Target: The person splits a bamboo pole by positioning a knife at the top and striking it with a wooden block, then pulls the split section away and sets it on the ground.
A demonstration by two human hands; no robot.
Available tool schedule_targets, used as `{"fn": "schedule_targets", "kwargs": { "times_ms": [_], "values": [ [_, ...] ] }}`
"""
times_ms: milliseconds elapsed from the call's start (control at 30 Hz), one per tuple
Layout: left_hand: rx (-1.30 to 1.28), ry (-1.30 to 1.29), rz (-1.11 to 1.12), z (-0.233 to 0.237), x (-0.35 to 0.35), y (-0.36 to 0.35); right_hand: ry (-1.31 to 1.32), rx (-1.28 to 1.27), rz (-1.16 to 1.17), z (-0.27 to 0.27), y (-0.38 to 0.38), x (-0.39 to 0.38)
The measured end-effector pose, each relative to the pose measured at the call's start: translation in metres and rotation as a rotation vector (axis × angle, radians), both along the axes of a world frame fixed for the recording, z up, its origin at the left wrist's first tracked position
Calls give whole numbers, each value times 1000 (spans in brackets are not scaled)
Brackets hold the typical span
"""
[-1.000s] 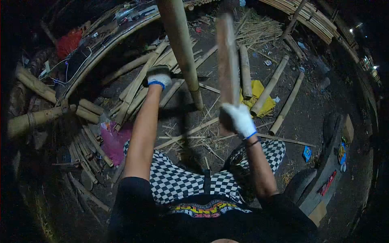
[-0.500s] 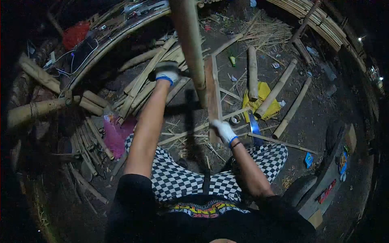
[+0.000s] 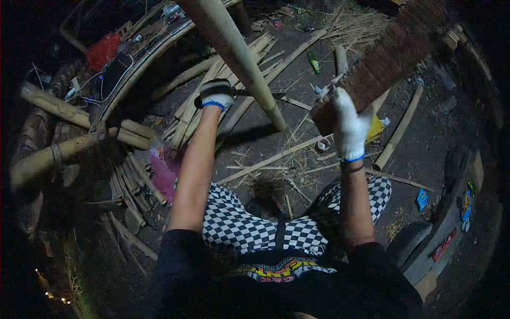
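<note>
A thick bamboo pole (image 3: 239, 58) slants from the top of the view down to its end on the ground ahead of my knees. My left hand (image 3: 215, 94), in a white glove with a blue cuff, is shut on a dark tool handle held against the pole's left side; a thin dark blade (image 3: 268, 96) seems to cross the pole. My right hand (image 3: 348, 125), gloved the same way, grips the lower end of a brown wooden club (image 3: 390, 53) raised up and to the right. I sit in checkered trousers (image 3: 239, 228).
Cut bamboo poles (image 3: 191, 114) and splinters lie all over the dirt ground. A bound bamboo frame (image 3: 58, 154) stands at the left, with a pink bag (image 3: 164, 170) beside it. There is a tape roll (image 3: 322, 144), a green bottle (image 3: 313, 63), a yellow cloth (image 3: 376, 129) and a tyre (image 3: 411, 239) at the right.
The wooden club came down beside the pole half a second ago and has now swung up to the right. My left hand stays at the pole.
</note>
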State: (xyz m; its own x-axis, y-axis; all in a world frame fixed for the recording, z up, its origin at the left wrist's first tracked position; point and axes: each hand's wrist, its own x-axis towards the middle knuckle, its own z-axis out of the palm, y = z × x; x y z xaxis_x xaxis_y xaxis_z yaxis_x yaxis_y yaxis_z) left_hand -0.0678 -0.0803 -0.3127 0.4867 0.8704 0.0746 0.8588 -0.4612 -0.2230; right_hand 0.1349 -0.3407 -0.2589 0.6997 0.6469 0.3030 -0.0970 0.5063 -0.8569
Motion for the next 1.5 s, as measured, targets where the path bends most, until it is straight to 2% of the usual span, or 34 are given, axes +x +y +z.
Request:
{"fn": "schedule_targets", "kwargs": {
  "times_ms": [33,100,167,233,267,333,367,433,600,633,700,800,900,967,1000,1033,1100,1167,1233,1300,1400,1433,1500],
  "values": [
    [5,9,-3,-1,2,0,5,-77,-18,-44,12,8],
    [-11,6,27,-2,6,5,-330,-237,-113,-68,8,-6],
    [-5,28,20,8,15,-7,-206,-340,81,-114,6,-36],
    [-17,-10,64,9,21,-6,-211,-897,484,-156,0,-45],
    [-48,63,68,11,22,-1,-241,-836,490,-185,-5,-45],
    [32,60,34,5,17,5,312,-645,418,-185,-12,-53],
    [78,46,14,-8,12,12,407,-678,476,-147,-25,-46],
    [15,81,51,-4,14,10,-2,-782,390,-127,-36,-36],
    [75,60,-40,-13,27,25,-394,-534,320,-3,-57,-29],
    [-24,165,-33,-2,37,19,-392,-527,318,6,-52,-30],
    [-65,202,-42,2,51,15,-785,-191,102,22,-41,-29],
    [-16,134,-105,-5,60,16,-869,-229,188,40,-25,-32],
    [115,-77,-282,-34,53,35,-919,-355,149,24,0,-37],
    [307,-291,-541,-60,36,60,-919,-376,136,7,7,-35],
    [351,-354,-627,-66,26,65,-909,-480,154,0,10,-33],
    [231,-326,-567,-50,16,46,-894,-583,174,-7,12,-32],
    [-7,-267,-436,-19,-4,8,-838,-543,223,-17,12,-30],
    [-135,-235,-359,-12,-9,2,-904,-491,161,-21,10,-32],
    [-157,-57,-259,8,2,-11,-950,-366,69,-17,15,-31],
    [-250,162,-106,41,19,-35,-986,-394,56,6,14,-26],
    [-170,107,-202,-10,3,16,-1019,-325,-35,-1,16,-26],
    [-41,-37,-314,-33,-5,37,-1029,-261,-78,-14,18,-26],
    [75,-177,-426,-32,-6,30,-1019,-344,-61,-67,28,-28]
  ]
}}
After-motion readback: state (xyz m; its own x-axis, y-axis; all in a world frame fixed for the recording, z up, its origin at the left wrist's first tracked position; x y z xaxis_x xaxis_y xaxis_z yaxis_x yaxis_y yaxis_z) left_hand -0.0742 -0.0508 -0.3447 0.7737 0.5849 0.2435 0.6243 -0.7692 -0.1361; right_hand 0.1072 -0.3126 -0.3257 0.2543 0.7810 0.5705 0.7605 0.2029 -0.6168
